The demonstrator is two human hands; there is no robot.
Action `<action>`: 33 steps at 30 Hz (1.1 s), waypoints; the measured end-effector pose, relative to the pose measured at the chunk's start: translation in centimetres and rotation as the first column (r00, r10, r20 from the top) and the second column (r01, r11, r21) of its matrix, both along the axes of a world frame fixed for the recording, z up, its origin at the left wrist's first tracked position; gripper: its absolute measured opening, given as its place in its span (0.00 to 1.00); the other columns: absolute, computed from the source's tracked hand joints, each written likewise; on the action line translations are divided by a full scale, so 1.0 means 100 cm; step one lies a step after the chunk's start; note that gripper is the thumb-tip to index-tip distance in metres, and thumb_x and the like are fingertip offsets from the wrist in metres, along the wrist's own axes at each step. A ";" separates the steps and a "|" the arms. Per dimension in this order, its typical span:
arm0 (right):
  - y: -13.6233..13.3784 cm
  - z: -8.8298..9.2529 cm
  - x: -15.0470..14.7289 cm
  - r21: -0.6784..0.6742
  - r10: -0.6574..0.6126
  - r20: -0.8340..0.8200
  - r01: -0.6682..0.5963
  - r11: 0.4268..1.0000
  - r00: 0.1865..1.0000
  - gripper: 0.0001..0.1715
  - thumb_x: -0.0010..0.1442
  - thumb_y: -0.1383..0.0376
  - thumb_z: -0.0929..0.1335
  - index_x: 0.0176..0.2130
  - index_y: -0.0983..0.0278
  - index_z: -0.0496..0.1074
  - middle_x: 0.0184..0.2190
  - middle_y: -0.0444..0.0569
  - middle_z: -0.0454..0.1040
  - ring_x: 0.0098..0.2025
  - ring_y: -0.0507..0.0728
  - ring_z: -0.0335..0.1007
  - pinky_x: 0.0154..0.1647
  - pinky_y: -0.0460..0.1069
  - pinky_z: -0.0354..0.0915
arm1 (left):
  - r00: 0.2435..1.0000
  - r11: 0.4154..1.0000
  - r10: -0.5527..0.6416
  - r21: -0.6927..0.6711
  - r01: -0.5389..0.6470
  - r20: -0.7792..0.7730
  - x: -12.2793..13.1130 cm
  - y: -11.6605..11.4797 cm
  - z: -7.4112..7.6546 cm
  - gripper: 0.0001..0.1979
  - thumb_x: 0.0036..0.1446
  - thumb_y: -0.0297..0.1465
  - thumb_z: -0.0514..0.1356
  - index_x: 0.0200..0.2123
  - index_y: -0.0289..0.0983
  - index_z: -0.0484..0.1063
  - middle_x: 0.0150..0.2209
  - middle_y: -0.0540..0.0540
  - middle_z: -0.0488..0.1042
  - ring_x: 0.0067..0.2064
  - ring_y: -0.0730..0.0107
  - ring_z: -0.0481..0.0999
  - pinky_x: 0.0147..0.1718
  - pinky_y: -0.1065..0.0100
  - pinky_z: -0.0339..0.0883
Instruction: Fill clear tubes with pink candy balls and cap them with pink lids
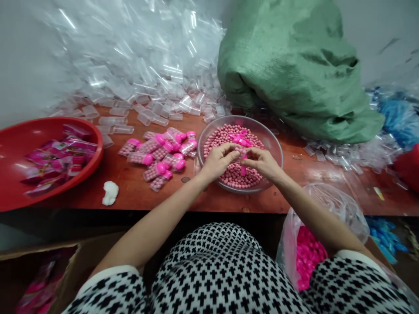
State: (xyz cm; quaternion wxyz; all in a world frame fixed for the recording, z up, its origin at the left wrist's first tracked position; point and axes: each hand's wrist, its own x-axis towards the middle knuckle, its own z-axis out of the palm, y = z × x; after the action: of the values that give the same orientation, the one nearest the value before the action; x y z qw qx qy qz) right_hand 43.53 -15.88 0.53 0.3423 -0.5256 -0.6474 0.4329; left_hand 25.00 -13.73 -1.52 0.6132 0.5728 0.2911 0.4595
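Left hand (216, 162) and right hand (264, 163) clamp a small container (241, 150), partly hidden; the red basin (13, 148) is cut off.

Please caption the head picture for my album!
Bare left hand and right hand above a round grey bowl of round pink beads.
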 end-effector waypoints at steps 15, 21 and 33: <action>-0.007 0.003 -0.010 -0.173 -0.295 -0.325 0.250 0.953 0.899 0.27 0.35 0.53 0.82 0.26 0.62 0.69 0.20 0.39 0.71 0.22 0.48 0.64 0.24 0.45 0.64 | 0.980 0.984 0.160 0.097 -0.149 -0.115 0.000 -0.006 0.003 0.11 0.59 0.33 0.61 0.42 0.34 0.78 0.40 0.43 0.81 0.42 0.65 0.78 0.42 0.67 0.73; -0.003 0.000 -0.005 0.168 -0.331 -0.071 0.338 0.926 0.941 0.21 0.45 0.52 0.76 0.23 0.61 0.66 0.19 0.41 0.70 0.21 0.50 0.64 0.24 0.46 0.61 | 0.999 0.998 0.049 0.027 -0.049 -0.018 -0.001 -0.006 0.005 0.11 0.59 0.33 0.62 0.43 0.33 0.77 0.39 0.44 0.80 0.39 0.68 0.79 0.41 0.67 0.75; -0.009 -0.005 -0.008 0.304 -0.129 0.050 0.108 0.947 0.990 0.14 0.59 0.57 0.70 0.43 0.60 0.77 0.36 0.48 0.79 0.35 0.57 0.74 0.38 0.52 0.70 | 0.990 0.996 0.043 -0.089 -0.031 0.134 0.001 -0.004 0.003 0.17 0.55 0.40 0.68 0.41 0.33 0.76 0.40 0.43 0.80 0.40 0.65 0.80 0.44 0.61 0.77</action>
State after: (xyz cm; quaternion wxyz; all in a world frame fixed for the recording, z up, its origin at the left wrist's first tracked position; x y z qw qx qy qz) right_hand 42.75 -16.74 0.03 0.4209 -0.5200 -0.6845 0.2895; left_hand 25.13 -14.17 -1.25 0.6471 0.5076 0.2793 0.4957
